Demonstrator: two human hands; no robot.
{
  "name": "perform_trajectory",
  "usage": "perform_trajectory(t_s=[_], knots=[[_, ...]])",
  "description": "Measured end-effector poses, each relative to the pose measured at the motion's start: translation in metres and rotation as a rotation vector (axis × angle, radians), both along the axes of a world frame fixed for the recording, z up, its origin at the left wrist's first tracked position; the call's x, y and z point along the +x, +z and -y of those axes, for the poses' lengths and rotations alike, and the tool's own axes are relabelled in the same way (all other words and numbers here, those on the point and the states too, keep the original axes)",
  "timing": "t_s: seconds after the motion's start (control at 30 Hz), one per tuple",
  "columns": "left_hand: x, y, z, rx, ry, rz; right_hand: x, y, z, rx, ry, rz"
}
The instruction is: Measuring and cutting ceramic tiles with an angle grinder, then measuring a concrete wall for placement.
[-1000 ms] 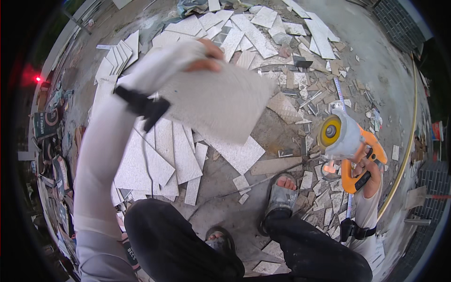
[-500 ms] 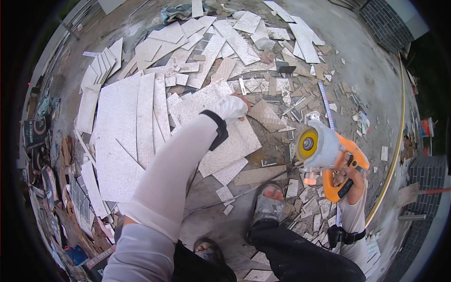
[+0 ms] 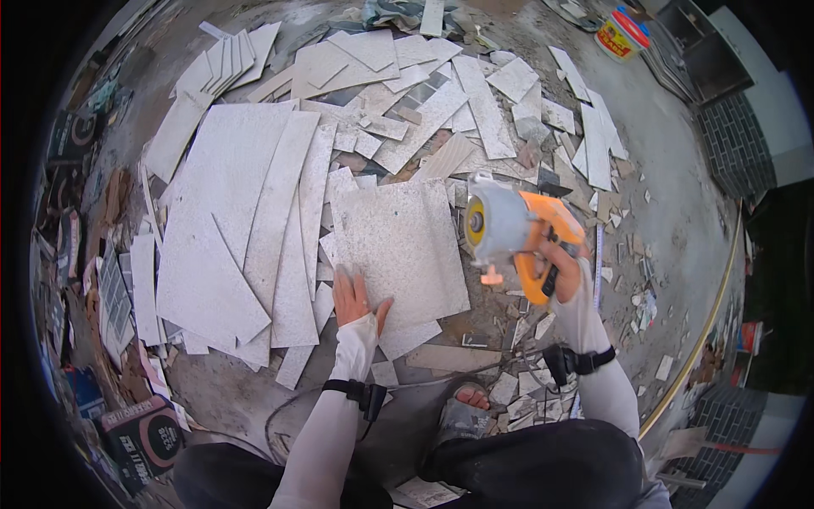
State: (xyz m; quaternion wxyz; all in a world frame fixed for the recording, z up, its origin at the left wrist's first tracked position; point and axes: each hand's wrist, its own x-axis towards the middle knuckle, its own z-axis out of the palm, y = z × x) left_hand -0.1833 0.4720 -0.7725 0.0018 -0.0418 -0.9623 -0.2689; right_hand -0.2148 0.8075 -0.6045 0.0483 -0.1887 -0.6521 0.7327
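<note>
My left hand point(image 3: 358, 301) rests with spread fingers on the lower left of a square, speckled off-white tile point(image 3: 394, 246), which lies flat over other tile pieces. My right hand point(image 3: 564, 267) grips an orange handheld cutter point(image 3: 544, 216) with a grey guard and a yellow disc. The cutter is held just to the right of the square tile. Left of that tile lies a fanned stack of large white tiles point(image 3: 212, 195). Several broken pieces point(image 3: 437, 359) lie around it.
More tile offcuts point(image 3: 475, 93) cover the ground ahead. Torn sacks and boxes point(image 3: 136, 433) lie at the left. A bucket point(image 3: 621, 34) stands at the upper right, near dark brick-faced walls point(image 3: 733, 140). A yellow strip point(image 3: 687, 382) runs along the right. A cable crosses near my sandalled foot point(image 3: 466, 407).
The tile in my left hand was raised a second ago and is now flat on the pile, my fingers spread on it. My right hand has moved the cutter up and leftward.
</note>
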Motion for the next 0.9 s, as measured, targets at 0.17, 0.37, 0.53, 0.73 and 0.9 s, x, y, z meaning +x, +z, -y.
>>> perform_trajectory(t_s=[0.17, 0.37, 0.53, 0.73, 0.9], knots=[[0.018, -0.012, -0.005, 0.09, 0.093, 0.023, -0.078, -0.029, 0.017, 0.097, 0.162, -0.032], [0.026, -0.012, -0.003, 0.17, 0.104, 0.057, -0.129, -0.051, 0.033, 0.158, 0.308, -0.056], [0.026, -0.015, -0.003, 0.203, 0.123, 0.034, -0.146, -0.065, 0.046, 0.214, 0.227, 0.012], [0.026, -0.015, -0.004, 0.218, 0.126, 0.038, -0.148, -0.06, 0.044, 0.189, 0.311, -0.018], [0.029, -0.02, -0.001, 0.22, 0.123, 0.054, -0.15, -0.066, 0.049, 0.117, 0.28, -0.015]])
